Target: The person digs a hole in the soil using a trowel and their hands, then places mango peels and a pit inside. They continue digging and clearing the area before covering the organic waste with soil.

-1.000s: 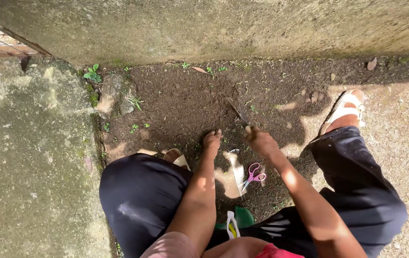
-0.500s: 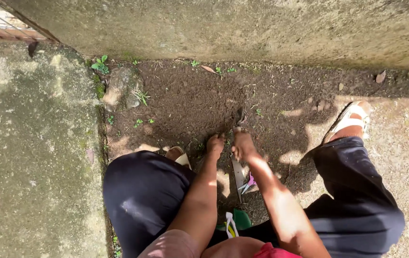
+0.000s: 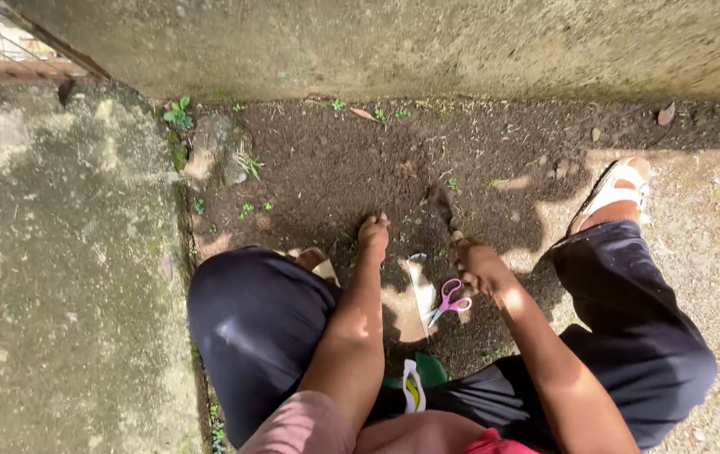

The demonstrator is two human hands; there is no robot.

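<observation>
I squat over a patch of dark soil [image 3: 334,168] below a concrete wall. My left hand [image 3: 374,231] rests on the soil with its fingers curled down into the dirt; nothing shows in it. To its right, my right hand [image 3: 482,266] grips the handle of a small digging tool [image 3: 441,207], whose dark blade points into the earth ahead. Pink-handled scissors [image 3: 450,300] lie on the ground just under my right hand, beside a white strip of packaging [image 3: 421,286].
A green and yellow packet [image 3: 414,382] lies between my legs. A mossy concrete slab [image 3: 65,277] borders the soil on the left, with stones and small weeds [image 3: 217,151] at its corner. My sandalled foot [image 3: 616,189] stands at the right.
My right hand swung in beside the left hand, covering the scissors, then drew back to the right with the tool. The left hand stayed on the soil.
</observation>
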